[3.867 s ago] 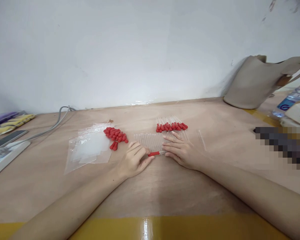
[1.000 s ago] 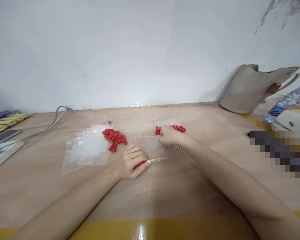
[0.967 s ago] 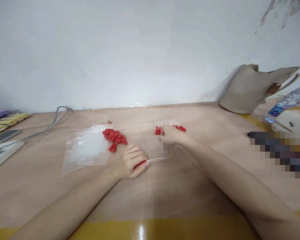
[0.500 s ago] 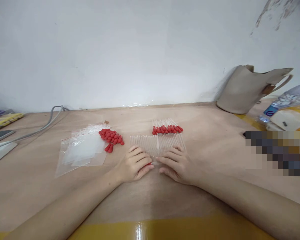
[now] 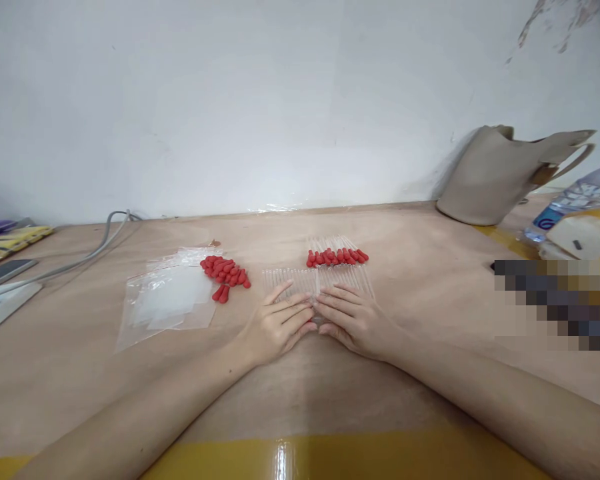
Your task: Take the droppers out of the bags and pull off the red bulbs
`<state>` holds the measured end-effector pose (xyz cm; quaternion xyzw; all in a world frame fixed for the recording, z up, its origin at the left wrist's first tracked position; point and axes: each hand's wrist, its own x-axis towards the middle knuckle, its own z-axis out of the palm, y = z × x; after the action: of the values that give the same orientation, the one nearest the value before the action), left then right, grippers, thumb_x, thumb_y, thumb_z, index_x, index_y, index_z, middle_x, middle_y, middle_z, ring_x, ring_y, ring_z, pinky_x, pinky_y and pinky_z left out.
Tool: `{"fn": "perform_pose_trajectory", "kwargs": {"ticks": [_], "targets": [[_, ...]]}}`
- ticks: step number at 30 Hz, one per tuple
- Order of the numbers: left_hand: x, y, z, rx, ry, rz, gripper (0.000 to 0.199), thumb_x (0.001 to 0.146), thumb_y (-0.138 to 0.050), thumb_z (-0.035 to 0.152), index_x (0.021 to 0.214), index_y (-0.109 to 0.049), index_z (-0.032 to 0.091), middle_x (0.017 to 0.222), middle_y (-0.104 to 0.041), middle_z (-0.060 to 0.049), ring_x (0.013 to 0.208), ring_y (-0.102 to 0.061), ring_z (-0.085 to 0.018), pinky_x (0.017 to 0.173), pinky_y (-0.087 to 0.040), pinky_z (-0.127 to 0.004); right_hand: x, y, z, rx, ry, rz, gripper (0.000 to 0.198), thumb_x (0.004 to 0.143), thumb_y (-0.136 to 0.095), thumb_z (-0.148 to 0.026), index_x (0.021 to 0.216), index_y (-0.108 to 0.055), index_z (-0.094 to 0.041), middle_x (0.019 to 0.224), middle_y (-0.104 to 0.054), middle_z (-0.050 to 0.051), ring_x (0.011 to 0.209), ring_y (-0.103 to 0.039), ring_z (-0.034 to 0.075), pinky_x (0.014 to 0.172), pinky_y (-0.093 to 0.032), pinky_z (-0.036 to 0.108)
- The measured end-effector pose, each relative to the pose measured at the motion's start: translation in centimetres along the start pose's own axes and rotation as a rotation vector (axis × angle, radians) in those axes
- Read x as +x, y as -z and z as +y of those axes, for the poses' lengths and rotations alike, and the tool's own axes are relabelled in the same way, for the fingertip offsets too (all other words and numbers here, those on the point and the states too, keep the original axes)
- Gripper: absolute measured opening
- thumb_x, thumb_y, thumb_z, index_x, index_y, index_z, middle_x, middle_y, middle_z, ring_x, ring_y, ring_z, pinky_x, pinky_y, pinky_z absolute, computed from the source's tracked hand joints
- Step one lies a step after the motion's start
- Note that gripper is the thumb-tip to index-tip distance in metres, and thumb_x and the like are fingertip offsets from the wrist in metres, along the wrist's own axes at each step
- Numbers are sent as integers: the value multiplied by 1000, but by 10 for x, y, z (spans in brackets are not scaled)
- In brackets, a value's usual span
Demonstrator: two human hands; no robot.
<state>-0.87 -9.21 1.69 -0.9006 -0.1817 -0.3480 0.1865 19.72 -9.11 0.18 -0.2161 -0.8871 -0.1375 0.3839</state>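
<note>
My left hand (image 5: 276,325) is closed in a pinch around a red rubber dropper bulb (image 5: 311,322), mostly hidden by the fingers. Almost touching it, my right hand (image 5: 353,317) is closed on a clear thin dropper tube, largely covered by my fingers. Under and beyond the hands lies a row of clear thin tubes (image 5: 290,275) side by side. Farther back, several droppers with red bulbs (image 5: 337,257) are lined up, their clear stems pointing to the wall. To the left is a pile of loose red rubber bulbs (image 5: 224,271).
Clear plastic bags (image 5: 167,300) lie left of the bulbs. A grey cable (image 5: 97,250) and a phone (image 5: 5,275) are at the far left. On the right stand a beige pitcher-like container (image 5: 490,177) and a water bottle (image 5: 575,200). A white wall closes off the back.
My hands have come closer together, the left moving right and slightly away from me. The clear tube seen between them is now mostly covered. My left index finger is lifted and straighter.
</note>
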Motion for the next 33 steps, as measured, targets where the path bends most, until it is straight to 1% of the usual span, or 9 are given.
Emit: {"fn": "perform_pose_trajectory", "kwargs": {"ticks": [3,6,11,14,22,26,30,33], "targets": [[2,-1,-1,2,-7,8,14,81,-58,18,94,-58,13,86,-70,-3,97,-62,-17,102,-37,-42,0,-3,2,4,27,5,26,85,-51,-20,107,-58,-9,104,-66,10,101,-59,19,94,-47,36],[3,-1,-1,-7,-3,3,12,82,-57,18,92,-58,13,85,-70,-3,95,-63,-16,103,-36,-42,0,-4,4,32,84,17,22,85,-51,-16,103,-60,-8,102,-66,9,99,-60,17,95,-48,33],[4,2,1,-45,0,-44,8,82,-55,16,88,-59,13,81,-70,-3,95,-63,-16,107,-28,-43,2,1,6,-15,172,20,15,84,-52,-16,93,-61,-9,94,-68,9,96,-62,17,95,-48,32],[4,4,2,-58,17,-72,7,83,-53,16,86,-59,13,78,-70,-2,96,-63,-16,109,-25,-43,4,4,6,-46,212,5,13,84,-53,-16,91,-61,-8,91,-68,10,96,-61,17,96,-47,33],[4,8,4,-144,70,-120,14,85,-46,15,84,-60,15,76,-69,-1,96,-62,-17,110,-17,-45,4,6,3,-93,271,-8,11,83,-54,-15,88,-61,-7,91,-68,10,98,-61,18,97,-47,34],[4,11,5,-192,122,-154,17,85,-44,16,83,-61,17,80,-70,0,100,-60,-18,110,-12,-47,4,6,3,-104,300,0,11,83,-54,-15,87,-60,-6,91,-68,11,100,-60,19,98,-46,35],[2,14,7,-211,177,-174,16,85,-45,17,81,-61,18,84,-70,0,100,-58,-17,110,-15,-45,5,8,4,-138,354,-1,10,83,-54,-13,86,-60,-6,92,-68,13,103,-59,21,98,-46,37],[2,15,8,-215,178,-185,16,84,-46,17,81,-61,18,83,-69,1,99,-58,-17,109,-17,-43,4,10,4,-165,385,4,9,82,-54,-12,86,-60,-7,93,-68,13,105,-58,22,97,-46,37]]}}
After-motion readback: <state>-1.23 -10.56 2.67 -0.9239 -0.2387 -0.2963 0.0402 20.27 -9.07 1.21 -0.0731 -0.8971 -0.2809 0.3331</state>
